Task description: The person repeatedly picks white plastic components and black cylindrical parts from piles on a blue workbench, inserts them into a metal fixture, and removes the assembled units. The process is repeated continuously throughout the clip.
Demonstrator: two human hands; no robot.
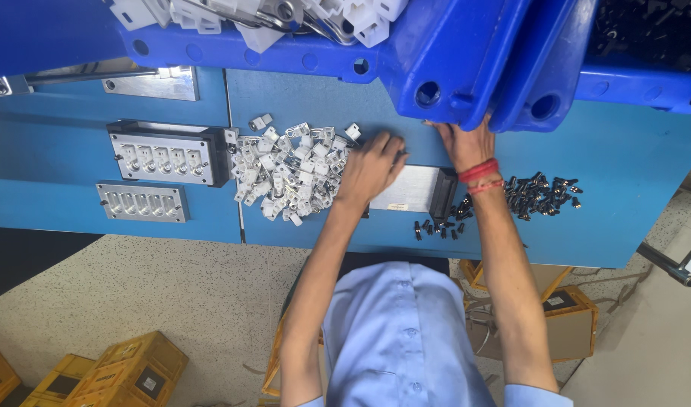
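Observation:
My left hand [372, 167] rests with its fingers curled at the right edge of a pile of small white plastic parts [289, 175], partly over a flat metal block [412, 188] with a black end piece [444, 193]. What lies under the fingers is hidden. My right hand [466, 145], with red thread around the wrist, reaches past the block to the rim of a blue bin [451, 60]; its fingertips are hidden under that rim. A heap of small black parts [540, 193] lies just right of this wrist.
On the blue workbench [307, 98], a black-framed metal fixture [168, 154] with several slots and a grey metal plate [143, 202] lie at the left. Another blue bin [247, 30] holds white parts. Yellow crates [127, 369] and a cardboard box [571, 320] stand on the floor.

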